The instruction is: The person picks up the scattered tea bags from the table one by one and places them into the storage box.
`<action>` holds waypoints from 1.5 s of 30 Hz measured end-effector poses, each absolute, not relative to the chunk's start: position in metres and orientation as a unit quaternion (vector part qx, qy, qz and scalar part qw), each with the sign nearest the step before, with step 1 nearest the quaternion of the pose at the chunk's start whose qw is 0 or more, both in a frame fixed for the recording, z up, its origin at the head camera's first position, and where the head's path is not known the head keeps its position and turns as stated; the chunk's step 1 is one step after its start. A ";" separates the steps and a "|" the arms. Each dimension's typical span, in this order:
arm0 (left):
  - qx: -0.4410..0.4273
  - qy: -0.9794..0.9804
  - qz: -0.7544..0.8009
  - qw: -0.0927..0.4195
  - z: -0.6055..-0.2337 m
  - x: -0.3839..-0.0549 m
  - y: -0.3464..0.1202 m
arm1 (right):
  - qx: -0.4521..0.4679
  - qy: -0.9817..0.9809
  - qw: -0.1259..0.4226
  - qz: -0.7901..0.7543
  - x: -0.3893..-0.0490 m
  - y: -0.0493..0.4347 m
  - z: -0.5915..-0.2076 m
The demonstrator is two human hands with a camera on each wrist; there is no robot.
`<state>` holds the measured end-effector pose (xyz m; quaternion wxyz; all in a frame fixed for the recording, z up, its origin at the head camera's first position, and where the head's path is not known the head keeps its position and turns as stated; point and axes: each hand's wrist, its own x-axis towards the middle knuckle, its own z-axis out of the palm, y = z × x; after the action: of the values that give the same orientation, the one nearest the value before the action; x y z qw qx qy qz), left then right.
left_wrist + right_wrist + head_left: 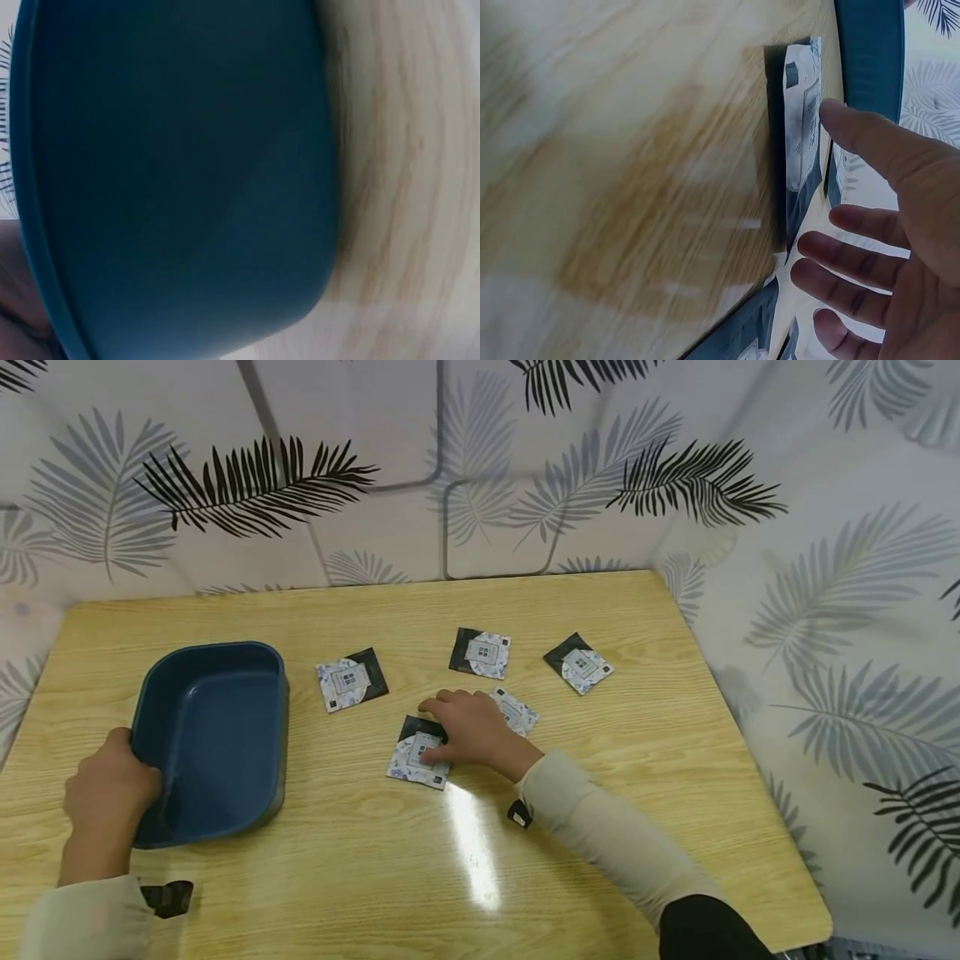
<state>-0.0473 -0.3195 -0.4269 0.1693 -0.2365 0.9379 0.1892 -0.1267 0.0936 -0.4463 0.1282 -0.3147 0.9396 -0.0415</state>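
My left hand [112, 789] grips the left rim of a dark blue plastic basin [281, 718]; its curled fingers reach over the edge. In the left wrist view the basin's outer wall [187, 172] fills most of the picture. My right hand [476, 731] is spread over a small flat black-and-white sachet [408, 760]. In the right wrist view the thumb tip is right at the face of that sachet [802, 112], with the other fingers apart and slightly bent. Partly hidden behind the right hand lies another sachet [516, 710].
Three more sachets lie farther back on the wooden table [360, 877]: one sachet [351, 680] right of the basin, another sachet [481, 652] at the back middle, and a third sachet [578, 663] at the back right. A leaf-patterned cloth [480, 460] hangs behind the table.
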 end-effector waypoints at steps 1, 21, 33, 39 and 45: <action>-0.234 0.939 0.187 0.168 -0.427 -0.047 -0.318 | -0.314 0.940 0.130 -0.040 -0.126 0.093 -0.447; -0.206 0.943 0.167 0.201 -0.427 -0.047 -0.316 | -0.289 0.945 0.155 -0.009 -0.124 0.079 -0.451; -0.201 0.944 0.176 0.196 -0.435 -0.047 -0.316 | -0.269 0.929 0.214 -0.139 -0.131 0.074 -0.445; -0.199 0.943 0.176 0.199 -0.435 -0.047 -0.314 | -0.286 0.907 0.192 -0.241 -0.133 0.065 -0.433; -0.202 0.943 0.174 0.198 -0.435 -0.048 -0.313 | -0.304 0.887 0.160 -0.308 -0.136 0.050 -0.417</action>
<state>-0.0476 -0.3133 -0.4353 0.1978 -0.2020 0.9434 0.1736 -0.1358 0.0499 -0.4166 0.1605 -0.3042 0.8870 -0.3082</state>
